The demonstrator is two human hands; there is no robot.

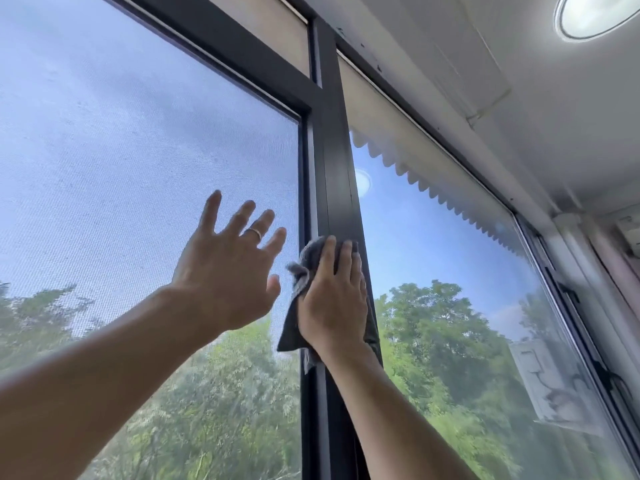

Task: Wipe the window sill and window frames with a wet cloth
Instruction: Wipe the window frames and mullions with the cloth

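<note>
Pressing flat, our right hand (334,299) pins the grey cloth (304,271) against the dark vertical frame post (337,168), fingers straight over it. Our left hand (228,265) spreads wide and relaxed before the mesh screen (138,150), ring (255,233) showing, holding nothing.

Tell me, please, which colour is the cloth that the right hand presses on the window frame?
Dark grey. The cloth shows best in the head view, the only one.
</note>
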